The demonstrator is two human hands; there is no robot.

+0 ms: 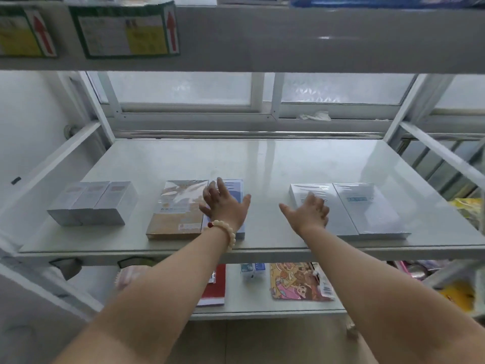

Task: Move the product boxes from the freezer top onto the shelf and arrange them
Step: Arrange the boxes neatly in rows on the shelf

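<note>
Product boxes lie along the front of a white shelf point(262, 158). At the left stand three small grey boxes point(91, 203) side by side. A flat tan box point(175, 208) lies in the middle with a pale blue box point(236, 190) against its right side. My left hand point(223, 206), with a bead bracelet on the wrist, rests flat and open across both of them. To the right lie two flat white boxes point(367, 208) side by side. My right hand point(309, 211) rests open on the left one, fingers curled at its edge.
An upper shelf edge with price labels point(126, 30) crosses the top. Behind the shelf is a frosted window point(183, 88). The lower shelf point(262, 308) holds a red booklet point(217, 285), a small blue carton point(252, 269) and a cartoon pouch point(296, 282). Colourful goods point(459, 285) sit at the right.
</note>
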